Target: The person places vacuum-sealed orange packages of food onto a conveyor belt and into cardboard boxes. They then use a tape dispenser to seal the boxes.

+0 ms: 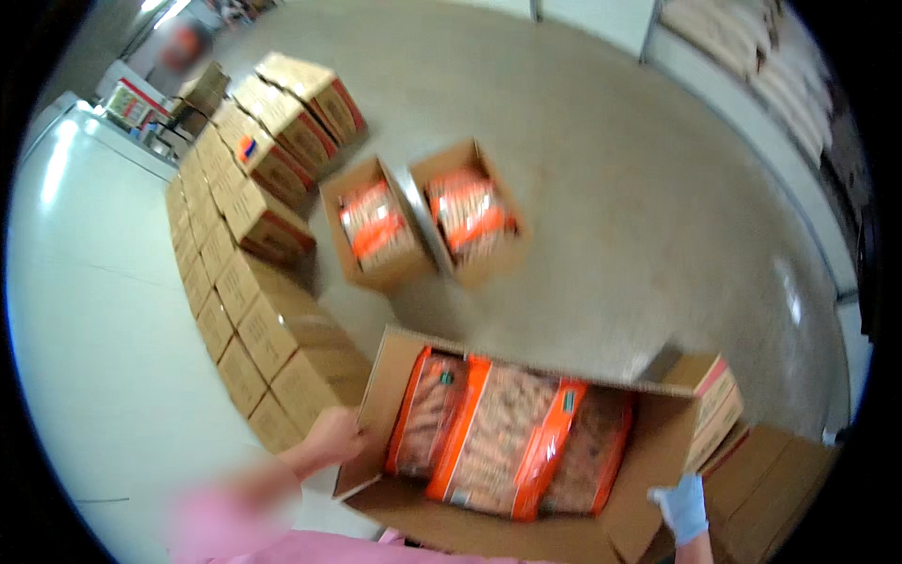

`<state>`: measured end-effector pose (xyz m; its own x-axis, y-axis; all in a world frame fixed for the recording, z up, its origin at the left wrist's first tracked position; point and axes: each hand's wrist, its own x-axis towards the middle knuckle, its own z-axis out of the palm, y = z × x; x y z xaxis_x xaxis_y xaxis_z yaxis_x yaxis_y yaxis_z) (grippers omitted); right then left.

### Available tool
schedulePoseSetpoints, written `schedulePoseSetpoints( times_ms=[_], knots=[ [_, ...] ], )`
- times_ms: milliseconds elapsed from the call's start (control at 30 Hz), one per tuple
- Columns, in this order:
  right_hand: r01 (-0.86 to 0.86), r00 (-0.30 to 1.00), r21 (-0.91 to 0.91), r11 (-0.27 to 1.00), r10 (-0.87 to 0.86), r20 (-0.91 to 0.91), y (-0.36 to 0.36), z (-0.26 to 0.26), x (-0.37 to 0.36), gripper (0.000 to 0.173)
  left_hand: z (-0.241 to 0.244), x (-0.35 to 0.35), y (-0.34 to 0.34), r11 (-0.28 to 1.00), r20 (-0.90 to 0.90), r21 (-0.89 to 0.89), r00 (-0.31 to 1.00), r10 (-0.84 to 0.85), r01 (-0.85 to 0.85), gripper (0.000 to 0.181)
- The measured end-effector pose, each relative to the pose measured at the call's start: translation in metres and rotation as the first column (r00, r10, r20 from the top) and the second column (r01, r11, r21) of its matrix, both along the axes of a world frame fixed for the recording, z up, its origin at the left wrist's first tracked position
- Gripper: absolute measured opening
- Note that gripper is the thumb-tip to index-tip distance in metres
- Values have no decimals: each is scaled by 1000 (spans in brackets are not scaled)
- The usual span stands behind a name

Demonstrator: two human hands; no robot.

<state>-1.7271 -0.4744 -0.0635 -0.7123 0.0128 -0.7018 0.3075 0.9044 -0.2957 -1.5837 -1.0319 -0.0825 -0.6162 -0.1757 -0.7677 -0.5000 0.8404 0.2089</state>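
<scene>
A large open cardboard carton (655,437) is right in front of me. It holds clear plastic packs with orange edges; a middle pack (500,437) lies over parts of a left pack (431,412) and a right pack (588,451). My left hand (335,433), ungloved, grips the carton's left wall. At the opposite end, my right hand (683,507) in a light blue glove holds the right wall near its front corner, thumb toward the inside. What supports the carton underneath is hidden.
Two open cartons (384,271) (493,261) with similar packs sit beyond mine. Stacked closed cartons (239,296) line a white wall (91,282) at left. More cartons (761,472) are at right. A blurred person (183,46) is far off; pale sacks (768,77) lie upper right.
</scene>
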Motion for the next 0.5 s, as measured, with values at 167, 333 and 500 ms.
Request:
schedulePoseSetpoints(
  times_ms=[167, 333, 500],
  knots=[
    [-169, 965, 44, 985, 174, -198, -16, 109, -24, 47, 131, -26, -4, 988, -147, -40, 979, 139, -146, 28],
    [-200, 653, 1, 980, 134, -745, -1, 86, 36, 47, 159, -68, -9, 980, -209, -107, 959, -189, 170, 27],
    [-345, 749, 201, 917, 397, -530, -16, 41, -20, 47, 119, -46, -6, 988, -340, -127, 940, 37, -85, 25]
  ],
)
